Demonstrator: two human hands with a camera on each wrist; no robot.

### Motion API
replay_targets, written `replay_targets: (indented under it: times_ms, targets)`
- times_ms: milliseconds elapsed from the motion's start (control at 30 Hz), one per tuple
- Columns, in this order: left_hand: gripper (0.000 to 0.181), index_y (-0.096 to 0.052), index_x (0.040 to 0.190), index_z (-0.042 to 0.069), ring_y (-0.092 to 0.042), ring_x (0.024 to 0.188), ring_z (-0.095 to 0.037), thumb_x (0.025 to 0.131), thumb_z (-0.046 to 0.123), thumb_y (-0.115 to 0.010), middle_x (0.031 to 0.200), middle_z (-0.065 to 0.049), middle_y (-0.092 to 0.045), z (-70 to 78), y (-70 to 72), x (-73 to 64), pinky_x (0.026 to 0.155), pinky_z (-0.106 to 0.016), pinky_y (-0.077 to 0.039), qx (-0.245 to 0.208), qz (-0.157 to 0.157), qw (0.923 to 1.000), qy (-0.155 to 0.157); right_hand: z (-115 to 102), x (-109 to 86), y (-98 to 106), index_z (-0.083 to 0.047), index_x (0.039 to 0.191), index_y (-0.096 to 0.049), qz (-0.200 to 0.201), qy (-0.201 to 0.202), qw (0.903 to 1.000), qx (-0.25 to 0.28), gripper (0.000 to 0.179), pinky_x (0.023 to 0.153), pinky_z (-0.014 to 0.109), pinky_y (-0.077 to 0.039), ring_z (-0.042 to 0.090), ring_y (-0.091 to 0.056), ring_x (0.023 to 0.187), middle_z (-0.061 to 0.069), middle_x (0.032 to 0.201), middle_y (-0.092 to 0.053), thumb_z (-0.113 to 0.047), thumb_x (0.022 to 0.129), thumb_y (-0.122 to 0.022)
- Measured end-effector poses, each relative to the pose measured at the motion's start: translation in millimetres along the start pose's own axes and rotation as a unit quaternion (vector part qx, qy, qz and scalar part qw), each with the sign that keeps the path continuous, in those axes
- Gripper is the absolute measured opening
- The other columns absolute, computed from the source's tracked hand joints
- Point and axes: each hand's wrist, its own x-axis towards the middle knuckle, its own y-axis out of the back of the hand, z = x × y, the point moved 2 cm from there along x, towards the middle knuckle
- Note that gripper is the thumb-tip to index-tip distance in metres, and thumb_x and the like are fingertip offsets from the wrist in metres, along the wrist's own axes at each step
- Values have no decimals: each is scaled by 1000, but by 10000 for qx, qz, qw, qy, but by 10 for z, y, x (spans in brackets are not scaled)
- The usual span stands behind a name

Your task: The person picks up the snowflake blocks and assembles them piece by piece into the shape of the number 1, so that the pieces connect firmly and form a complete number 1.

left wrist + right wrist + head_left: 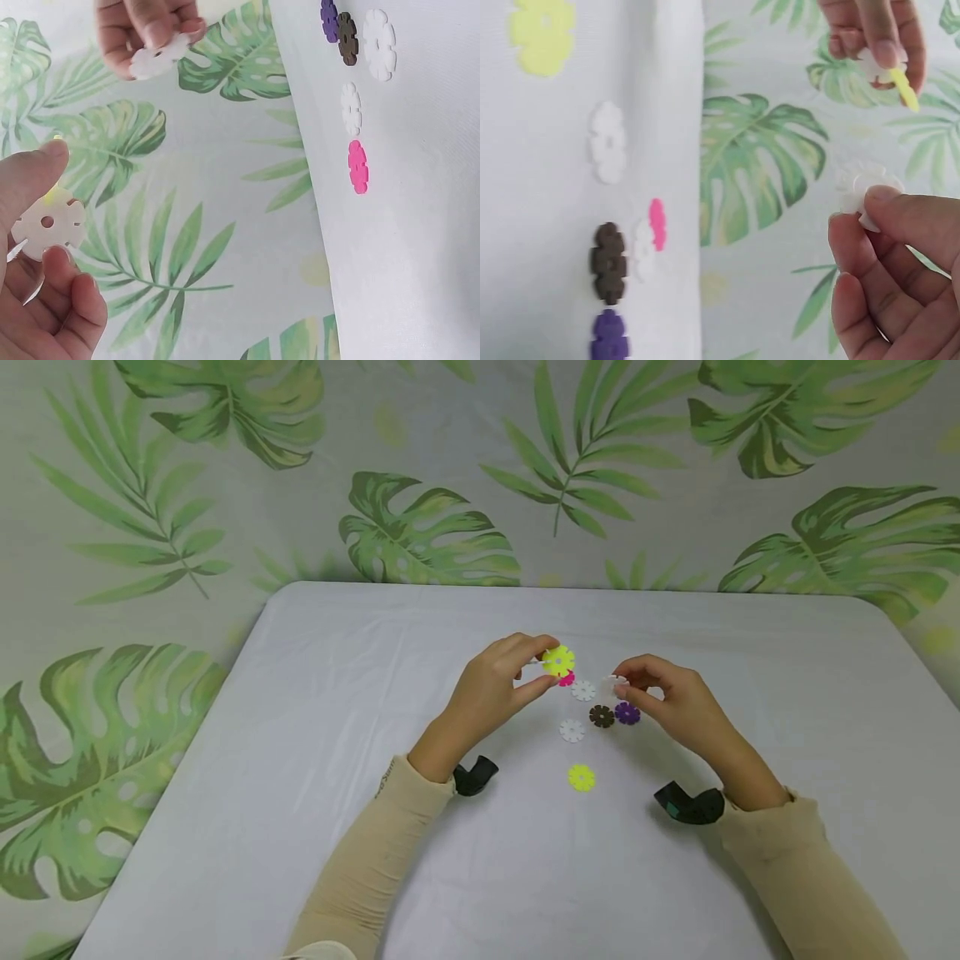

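My left hand [491, 681] pinches a white notched flower-shaped disc [69, 225] between thumb and fingers. A yellow disc [553, 665] is slotted crosswise into that white one. Off to the right and level with it, my right hand [678, 697] grips another white disc [851, 187] by its edge with thumb and forefinger. Both hands are raised above the table, their pieces a short way apart. Below them lie a pink disc [358, 169], a white disc [578, 692], a brown disc [596, 717] and a purple disc [622, 714].
Nearer the front of the white-covered table [525, 877] lie a second white disc [566, 732] and a loose yellow disc [576, 778]. Dark wrist devices jut out beside both sleeves. A leaf-patterned cloth [435, 427] hangs behind the table's far edge.
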Motion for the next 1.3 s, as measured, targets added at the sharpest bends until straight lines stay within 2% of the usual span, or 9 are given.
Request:
replay_targets:
  times_ms: [200, 400, 667, 1100, 1300]
  targets:
    - [35, -60, 109, 4, -54, 78, -12, 78, 13, -71, 97, -3, -61, 7, 2, 3, 62, -14, -39, -16, -35, 10000, -5, -118, 98, 75, -5, 98, -61, 321, 213, 9992, 146, 18, 65, 13, -43, 7, -55, 77, 2, 85, -63, -4, 81, -66]
    - [35, -59, 110, 4, -54, 79, -12, 78, 13, -71, 99, -3, -61, 11, 1, 2, 63, -13, -39, -21, -65, 10000, 3, -203, 184, 50, -1, 94, -62, 568, 514, 9966, 314, 19, 63, 15, -40, 6, -52, 74, 6, 83, -63, 6, 77, -66]
    - [35, -59, 110, 5, -54, 80, -12, 79, 14, -71, 99, -2, -61, 12, 6, 1, 63, -13, -40, -2, -59, 10000, 10, -315, 265, 13, -4, 91, -64, 646, 887, 9926, 518, 17, 66, 19, -40, 9, -52, 75, -1, 84, -63, 3, 76, -68]
    - [34, -60, 109, 5, -54, 79, -12, 78, 14, -71, 97, -3, -61, 7, 15, 3, 63, -14, -40, 13, -36, 10000, 12, -365, 293, -22, 1, 86, -64, 802, 1002, 9905, 487, 17, 67, 19, -41, 10, -52, 75, 5, 82, -63, 11, 73, -68]
    - [33, -60, 109, 4, -55, 81, -13, 79, 14, -70, 100, -4, -61, 28, 14, 3, 63, -14, -40, -35, -82, 9999, -83, -368, 296, -39, -1, 85, -66, 868, 1274, 9858, 661, 20, 64, 17, -40, 10, -52, 73, 5, 81, -63, 12, 71, -69]
